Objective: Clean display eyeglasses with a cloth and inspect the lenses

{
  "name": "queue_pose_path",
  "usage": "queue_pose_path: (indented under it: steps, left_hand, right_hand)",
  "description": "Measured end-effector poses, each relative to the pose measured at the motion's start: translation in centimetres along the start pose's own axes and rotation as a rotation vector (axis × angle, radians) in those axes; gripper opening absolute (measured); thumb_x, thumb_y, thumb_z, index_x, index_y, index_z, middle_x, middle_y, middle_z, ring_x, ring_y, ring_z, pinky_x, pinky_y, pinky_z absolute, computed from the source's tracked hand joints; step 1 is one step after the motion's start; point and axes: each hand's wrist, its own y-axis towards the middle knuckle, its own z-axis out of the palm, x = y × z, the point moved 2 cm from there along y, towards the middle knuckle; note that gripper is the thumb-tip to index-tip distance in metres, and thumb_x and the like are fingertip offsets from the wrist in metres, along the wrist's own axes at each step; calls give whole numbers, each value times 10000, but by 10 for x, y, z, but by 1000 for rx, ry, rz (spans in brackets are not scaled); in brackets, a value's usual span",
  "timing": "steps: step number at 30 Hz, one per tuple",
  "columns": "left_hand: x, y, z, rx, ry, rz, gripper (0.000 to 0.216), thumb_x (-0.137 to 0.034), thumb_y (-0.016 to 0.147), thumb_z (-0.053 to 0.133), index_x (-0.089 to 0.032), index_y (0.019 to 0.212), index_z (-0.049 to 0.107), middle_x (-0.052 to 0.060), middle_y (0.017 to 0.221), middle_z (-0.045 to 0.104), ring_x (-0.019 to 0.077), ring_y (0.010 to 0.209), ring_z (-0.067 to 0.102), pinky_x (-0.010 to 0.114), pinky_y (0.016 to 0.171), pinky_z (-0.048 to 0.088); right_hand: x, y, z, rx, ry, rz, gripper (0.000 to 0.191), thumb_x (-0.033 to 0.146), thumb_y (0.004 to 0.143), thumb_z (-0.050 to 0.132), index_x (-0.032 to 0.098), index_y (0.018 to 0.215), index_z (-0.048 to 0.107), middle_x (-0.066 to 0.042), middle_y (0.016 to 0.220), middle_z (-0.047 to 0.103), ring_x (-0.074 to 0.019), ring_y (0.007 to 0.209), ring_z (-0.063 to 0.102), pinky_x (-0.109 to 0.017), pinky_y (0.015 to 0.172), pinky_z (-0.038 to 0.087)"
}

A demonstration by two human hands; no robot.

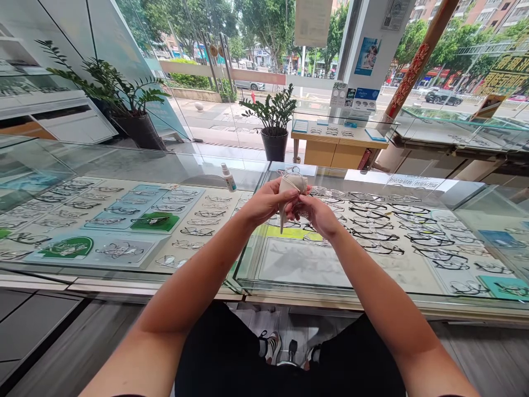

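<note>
Above the glass counter, both of my hands meet around a bunched, pale grey-beige cloth (295, 182). My left hand (265, 203) is closed on the cloth from the left, its thumb lying across the front, and a corner of the fabric hangs below. From the right, my right hand (317, 214) is closed with bent fingers at the lower side of the bundle. A thin wire rim of eyeglasses (294, 170) shows along the cloth's top; most of the frame is hidden by fabric and fingers. A small white spray bottle (228, 177) stands on the counter, left of my hands.
Under the glass top of the counter (248, 284), rows of eyeglass frames (374, 220) lie on both sides. Potted plants (275, 144) stand beyond it, near the window. A low display table (339, 144) is at the back right. My legs and shoes are below the counter's front edge.
</note>
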Motion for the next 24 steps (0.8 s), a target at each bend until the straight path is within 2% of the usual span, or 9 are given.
queue_pose_path:
  steps: [3,9,12,14,15,20,24]
  left_hand:
    - [1,2,-2,-11,-6,14,418,-460,867,970,-137,1057,785,-13,584,628,150,500,635,317,604,640]
    - [6,6,-3,-63,-64,28,466,-441,823,1009,-94,1066,814,-21,591,608,112,517,576,256,591,570]
    - [9,7,-5,-122,-90,31,517,-427,783,1039,-98,1122,829,71,835,775,139,658,682,253,648,580]
    - [10,7,-8,-139,-95,29,542,-418,767,1048,-108,1156,832,121,1008,825,170,740,736,269,679,594]
    - [10,7,-9,-138,-96,25,543,-420,769,1047,-109,1158,832,125,1017,830,177,739,743,276,680,597]
    - [11,9,-16,-120,-82,44,460,-501,815,1008,-119,979,814,59,751,771,167,595,703,268,606,576]
    - [12,11,-20,-149,-32,66,535,-608,827,975,-111,934,810,77,778,791,182,667,746,269,657,606]
  right_hand:
    - [0,1,-1,4,-20,-3,466,641,938,664,195,874,785,-89,818,753,-221,801,633,-365,761,488]
    - [-3,4,-5,-42,-27,-79,448,621,937,709,195,872,830,-82,853,770,-205,789,614,-373,813,512]
    - [-2,3,-7,-77,-46,-107,440,609,952,694,205,858,841,-75,858,772,-214,822,633,-364,811,507]
    - [-1,2,-8,-98,-62,-97,449,622,946,688,211,835,831,-80,863,780,-223,837,640,-361,798,504]
    - [0,1,-8,-103,-67,-87,454,629,941,686,213,821,823,-82,858,781,-226,840,642,-361,793,502]
    - [5,0,-7,-77,-78,-61,453,607,933,674,204,763,793,-83,813,766,-219,821,649,-357,790,486]
    - [6,1,-7,-39,-110,-58,463,597,942,664,200,739,787,-81,797,774,-217,808,665,-365,819,486]
